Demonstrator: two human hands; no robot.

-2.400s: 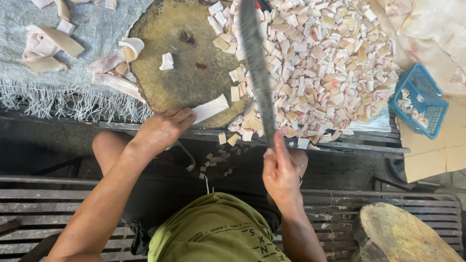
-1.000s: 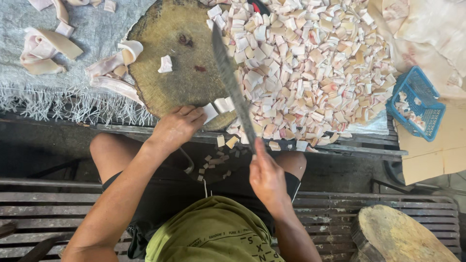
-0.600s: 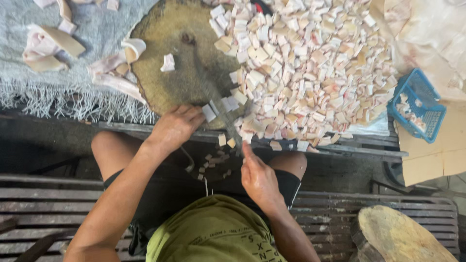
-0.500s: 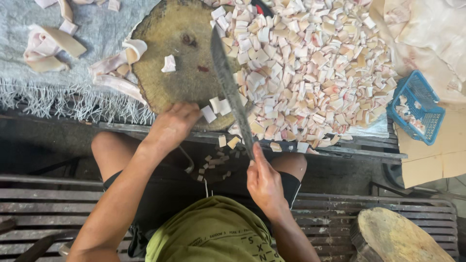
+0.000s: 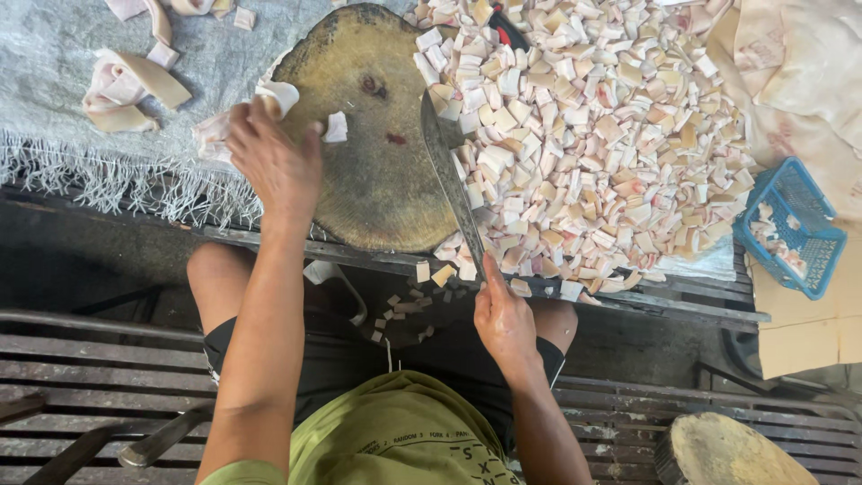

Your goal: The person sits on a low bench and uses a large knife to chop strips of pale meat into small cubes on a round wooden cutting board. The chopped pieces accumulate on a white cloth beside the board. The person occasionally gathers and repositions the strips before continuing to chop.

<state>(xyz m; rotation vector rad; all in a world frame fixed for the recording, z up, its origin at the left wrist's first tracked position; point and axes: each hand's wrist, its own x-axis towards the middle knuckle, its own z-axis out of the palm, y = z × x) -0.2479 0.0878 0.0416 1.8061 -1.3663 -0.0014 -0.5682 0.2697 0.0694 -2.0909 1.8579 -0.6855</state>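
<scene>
R hand [image 5: 505,321] clenched on cleaver [image 5: 452,175] handle, blade lying on round chopping block [image 5: 368,171], beside cut-piece pile [image 5: 584,144]. L hand [image 5: 274,160] fingers curled, gripping pale strips [image 5: 269,99] at block's far-left edge

Worn, stained wooden chopping block [image 5: 377,171]; dull metal cleaver blade [image 5: 452,180]; fringed grey cloth [image 5: 81,153] (woven, probably); blue plastic basket [image 5: 790,224], matt.

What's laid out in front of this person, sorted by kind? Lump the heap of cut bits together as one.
Round chopping block: 1
Long cleaver: 1
Heap of pale cut pieces: 1
Blue plastic basket: 1
Grey fringed cloth: 1
Total: 5
</scene>
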